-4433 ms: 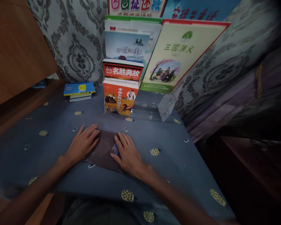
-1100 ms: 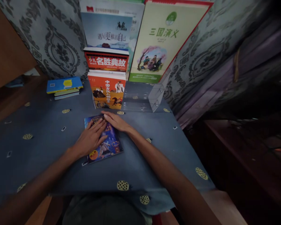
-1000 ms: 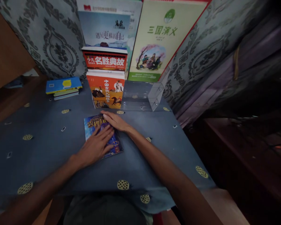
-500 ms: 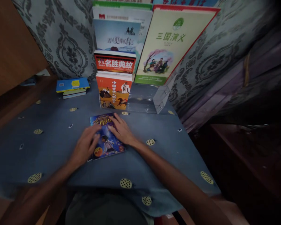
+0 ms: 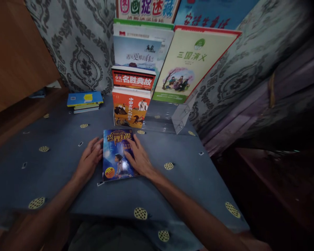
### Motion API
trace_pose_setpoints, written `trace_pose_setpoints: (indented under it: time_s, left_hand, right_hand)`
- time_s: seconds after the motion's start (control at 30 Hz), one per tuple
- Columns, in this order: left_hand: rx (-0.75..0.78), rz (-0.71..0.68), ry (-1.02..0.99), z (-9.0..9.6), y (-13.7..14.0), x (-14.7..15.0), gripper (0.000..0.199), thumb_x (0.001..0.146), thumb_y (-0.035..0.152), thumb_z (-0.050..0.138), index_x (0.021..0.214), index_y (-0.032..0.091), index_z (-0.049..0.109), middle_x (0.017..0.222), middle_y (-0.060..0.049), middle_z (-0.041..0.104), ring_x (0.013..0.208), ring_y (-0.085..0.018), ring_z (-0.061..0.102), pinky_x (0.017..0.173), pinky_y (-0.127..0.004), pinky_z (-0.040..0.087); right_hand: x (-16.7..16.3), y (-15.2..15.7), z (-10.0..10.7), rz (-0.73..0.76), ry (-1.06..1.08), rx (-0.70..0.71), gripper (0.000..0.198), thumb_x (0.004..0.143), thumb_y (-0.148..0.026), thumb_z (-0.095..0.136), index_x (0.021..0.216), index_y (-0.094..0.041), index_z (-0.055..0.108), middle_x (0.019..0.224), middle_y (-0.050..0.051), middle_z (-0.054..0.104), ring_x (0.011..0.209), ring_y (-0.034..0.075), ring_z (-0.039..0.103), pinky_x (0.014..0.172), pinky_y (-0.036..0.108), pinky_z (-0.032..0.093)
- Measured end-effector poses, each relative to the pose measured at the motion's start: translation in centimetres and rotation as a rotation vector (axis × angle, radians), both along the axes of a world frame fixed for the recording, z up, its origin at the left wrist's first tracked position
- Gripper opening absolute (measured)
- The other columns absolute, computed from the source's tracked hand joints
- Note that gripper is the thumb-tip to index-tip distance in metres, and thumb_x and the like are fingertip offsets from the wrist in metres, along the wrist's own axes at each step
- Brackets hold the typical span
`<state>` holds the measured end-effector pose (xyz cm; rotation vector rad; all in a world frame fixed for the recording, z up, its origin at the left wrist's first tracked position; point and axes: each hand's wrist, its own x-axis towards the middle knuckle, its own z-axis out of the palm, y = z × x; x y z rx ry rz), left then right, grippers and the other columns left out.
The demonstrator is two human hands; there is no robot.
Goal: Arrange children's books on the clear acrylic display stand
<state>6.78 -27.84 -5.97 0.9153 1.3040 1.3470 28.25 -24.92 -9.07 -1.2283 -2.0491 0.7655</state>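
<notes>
A blue paperback book (image 5: 117, 157) with gold title lettering and a drawn figure on its cover lies flat on the cloth-covered table. My left hand (image 5: 89, 158) rests along the book's left edge, its fingers extended and the fingertips at the edge. Whether any fingertip reaches under the cover I cannot tell. Across the right part of the cover lies my right hand (image 5: 138, 157), fingers spread and stretched out, hiding some of the cover.
Behind the book stands a clear acrylic display rack (image 5: 181, 116) with an orange book (image 5: 131, 109), a red book (image 5: 133, 79), a pale green book (image 5: 185, 66) and others. A small stack of books (image 5: 85, 101) sits at the back left. Patterned curtains (image 5: 83, 62) hang behind.
My left hand has moved off the cover to the book's left edge. My right hand stays on the right side of the cover. The view has tipped up slightly.
</notes>
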Motion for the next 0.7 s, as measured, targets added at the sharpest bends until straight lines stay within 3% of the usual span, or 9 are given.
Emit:
trace_pose_setpoints:
  time_s: [0.1, 0.2, 0.3, 0.37, 0.43, 0.53, 0.7]
  left_hand:
    - [-0.166, 0.082, -0.249, 0.6, 0.7, 1.3, 0.023, 0.088, 0.021, 0.061, 0.11, 0.015, 0.064, 0.106, -0.011, 0.077, 0.081, -0.021, 0.076, 0.081, -0.036, 0.062]
    - [-0.286, 0.084, -0.343, 1.5, 1.5, 2.4, 0.012, 0.089, 0.012, 0.057, 0.093, 0.012, 0.068, 0.078, -0.007, 0.077, 0.063, -0.018, 0.073, 0.07, -0.032, 0.063]
    - [-0.259, 0.092, -0.411, 2.5, 2.4, 2.8, 0.013, 0.093, 0.014, 0.058, 0.091, 0.013, 0.071, 0.075, -0.006, 0.077, 0.061, -0.018, 0.073, 0.07, -0.03, 0.063]
    - [-0.255, 0.118, -0.434, 2.8, 2.9, 2.9, 0.014, 0.094, 0.019, 0.059, 0.092, 0.012, 0.071, 0.077, -0.007, 0.077, 0.063, -0.019, 0.075, 0.071, -0.031, 0.063]
    - [-0.259, 0.12, -0.446, 2.8, 3.4, 3.1, 0.021, 0.098, 0.024, 0.056, 0.097, 0.011, 0.072, 0.081, -0.008, 0.078, 0.068, -0.02, 0.076, 0.073, -0.032, 0.064]
    - [-0.289, 0.073, -0.479, 2.3, 3.6, 3.4, 0.033, 0.102, 0.032, 0.047, 0.109, 0.01, 0.07, 0.087, -0.011, 0.079, 0.075, -0.023, 0.077, 0.075, -0.035, 0.064]
    - [-0.433, -0.018, -0.539, 2.3, 3.0, 4.1, 0.048, 0.104, 0.043, 0.037, 0.121, 0.009, 0.066, 0.087, -0.014, 0.079, 0.078, -0.026, 0.078, 0.078, -0.041, 0.064]
  right_hand:
    - [0.1, -0.1, -0.1, 0.01, 0.104, -0.013, 0.064, 0.099, -0.051, 0.047, 0.153, -0.019, 0.034, 0.168, 0.018, 0.015, 0.156, 0.03, 0.016, 0.123, 0.054, 0.023]
    - [-0.3, -0.2, -0.1, -0.041, 0.266, -0.052, 0.078, 0.092, -0.054, 0.058, 0.154, -0.017, 0.03, 0.167, 0.019, 0.017, 0.156, 0.029, 0.015, 0.125, 0.052, 0.019]
    - [-1.1, -0.3, 0.6, -0.115, 0.556, -0.219, 0.09, 0.077, -0.059, 0.074, 0.149, -0.02, 0.037, 0.157, 0.017, 0.04, 0.146, 0.032, 0.038, 0.119, 0.051, 0.033]
    - [-1.6, -0.7, 1.4, -0.076, 0.745, -0.429, 0.082, 0.071, -0.063, 0.078, 0.136, -0.02, 0.052, 0.135, 0.013, 0.062, 0.123, 0.03, 0.061, 0.105, 0.047, 0.049]
    - [-2.0, -1.1, 2.2, -0.016, 0.867, -0.611, 0.073, 0.066, -0.068, 0.079, 0.118, -0.019, 0.064, 0.107, 0.008, 0.073, 0.095, 0.025, 0.071, 0.087, 0.04, 0.057]
    - [-2.3, -1.6, 3.0, -0.022, 0.961, -0.723, 0.069, 0.058, -0.074, 0.081, 0.098, -0.018, 0.072, 0.077, 0.001, 0.071, 0.069, 0.017, 0.067, 0.071, 0.031, 0.057]
    - [-2.5, -1.8, 3.0, 0.0, 0.997, -0.753, 0.072, 0.052, -0.083, 0.076, 0.08, -0.017, 0.072, 0.065, -0.002, 0.065, 0.054, 0.009, 0.054, 0.059, 0.024, 0.05]
